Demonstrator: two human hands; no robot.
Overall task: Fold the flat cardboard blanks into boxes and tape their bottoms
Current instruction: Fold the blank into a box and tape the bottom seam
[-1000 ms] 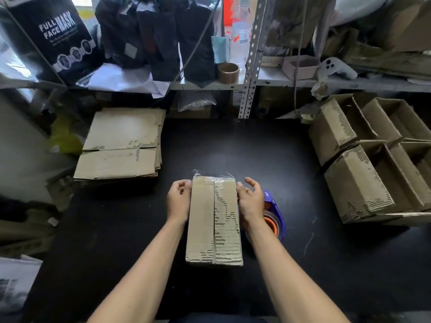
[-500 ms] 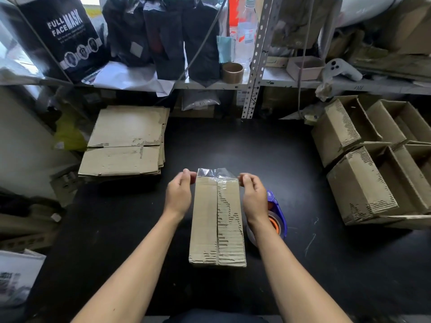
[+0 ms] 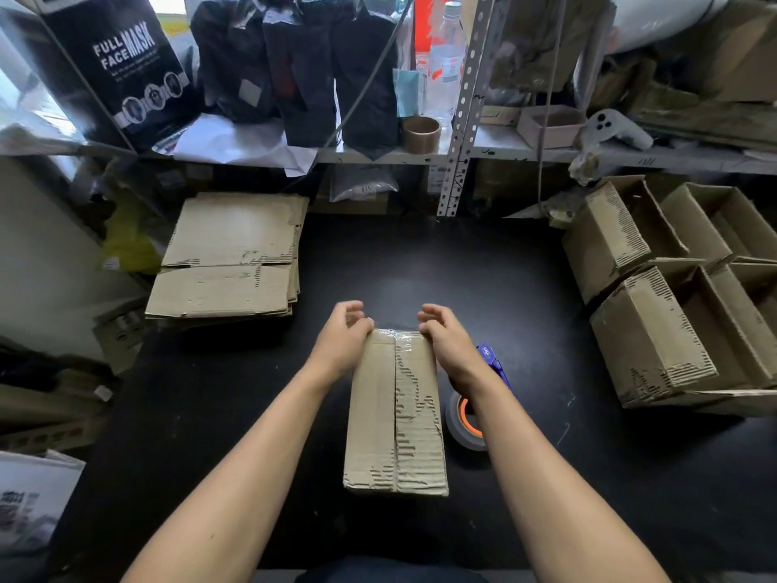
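Note:
A cardboard box point(image 3: 395, 414) lies on the black table point(image 3: 525, 288) with its bottom flaps up and clear tape along the middle seam. My left hand point(image 3: 342, 336) rests on its far left corner and my right hand point(image 3: 447, 340) on its far right corner. The fingers of both hands hang loosely curled past the far edge and hold nothing; the thumbs are hidden. The tape's end lies folded over that edge. A stack of flat cardboard blanks point(image 3: 227, 263) sits at the left.
A blue tape dispenser point(image 3: 466, 414) with an orange-cored roll lies just right of the box, under my right forearm. Several folded open boxes point(image 3: 651, 330) crowd the right side. A shelf point(image 3: 525, 151) with bags and a tape roll point(image 3: 420, 134) runs along the back.
The tape end that stood up at the box's far edge now lies down over it. Both hands slid from the box's sides onto its far corners, fingers lifting off.

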